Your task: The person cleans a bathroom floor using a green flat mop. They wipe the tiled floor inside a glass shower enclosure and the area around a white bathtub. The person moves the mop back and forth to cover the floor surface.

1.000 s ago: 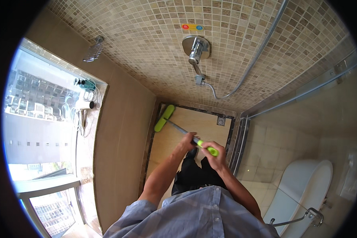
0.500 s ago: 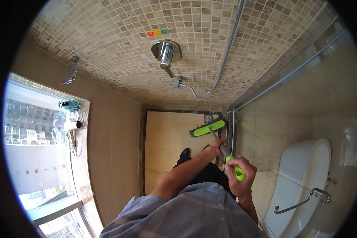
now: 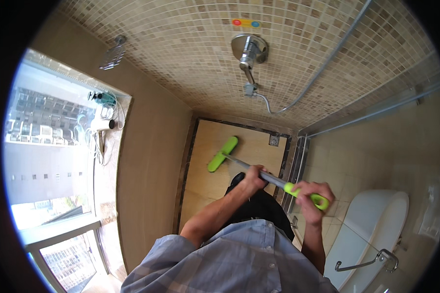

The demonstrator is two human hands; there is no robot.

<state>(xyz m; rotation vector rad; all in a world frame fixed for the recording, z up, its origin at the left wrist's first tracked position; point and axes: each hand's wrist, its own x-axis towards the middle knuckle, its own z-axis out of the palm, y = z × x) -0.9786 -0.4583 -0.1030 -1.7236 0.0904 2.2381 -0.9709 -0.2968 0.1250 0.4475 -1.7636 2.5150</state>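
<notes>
A mop (image 3: 223,154) with a long lime-green head lies on the beige shower floor (image 3: 208,183), left of the middle, its head tilted toward the upper right. From the head a grey pole runs down to the right and ends in a green grip with a hanging loop. My left hand (image 3: 254,177) is closed around the grey pole about midway. Higher on the handle, my right hand (image 3: 314,198) wraps round the green grip near its end. The underside of the mop head is hidden.
Ahead, a chrome shower mixer (image 3: 249,51) with a hose is fixed to the mosaic wall. A square floor drain (image 3: 274,140) sits in the far right corner. To the right are a glass partition and a white bathtub (image 3: 371,219). A hair dryer (image 3: 102,124) rests on the left window ledge.
The mop head has swept left from the drain corner and turned steeper. Both hands have shifted with the handle, and the drain is now uncovered. My view has tilted and swung left.
</notes>
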